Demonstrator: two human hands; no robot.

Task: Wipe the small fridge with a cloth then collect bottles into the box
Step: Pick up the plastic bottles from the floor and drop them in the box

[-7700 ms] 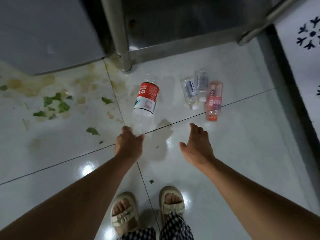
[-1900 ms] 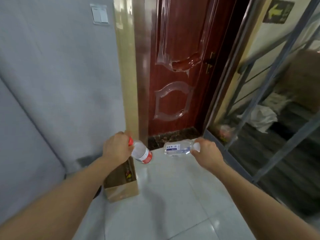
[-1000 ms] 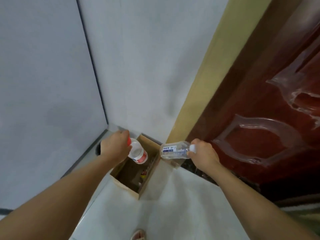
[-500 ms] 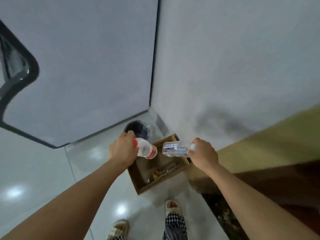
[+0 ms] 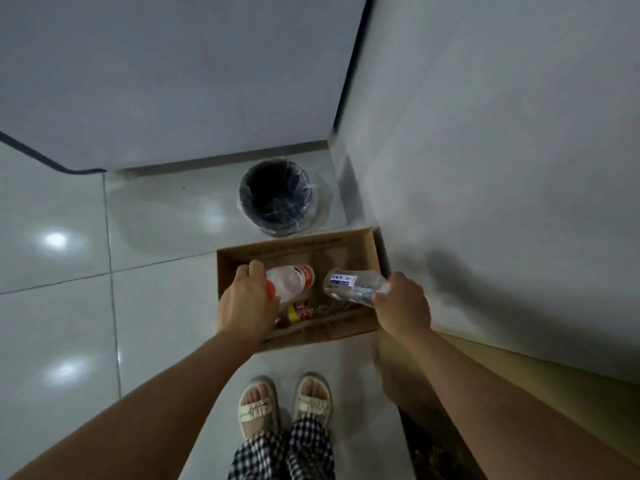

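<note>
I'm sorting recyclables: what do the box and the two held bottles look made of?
Box: looks like brown corrugated cardboard, matte, with printed walls. Red-labelled bottle in the left hand: apparently clear thin plastic, glossy, with an orange-red cap. Blue-labelled bottle in the right hand: likely the same see-through plastic.

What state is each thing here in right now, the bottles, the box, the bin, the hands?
Red-label bottle: held by its capped end, tipped over the box.
Clear bottle: held by its neck end, lying sideways above the box.
Cardboard box: open, on the floor, a few bottles already inside.
Trash bin: upright, lined with a dark bag.
Left hand: closed on the red-label bottle.
Right hand: closed on the clear bottle.
</note>
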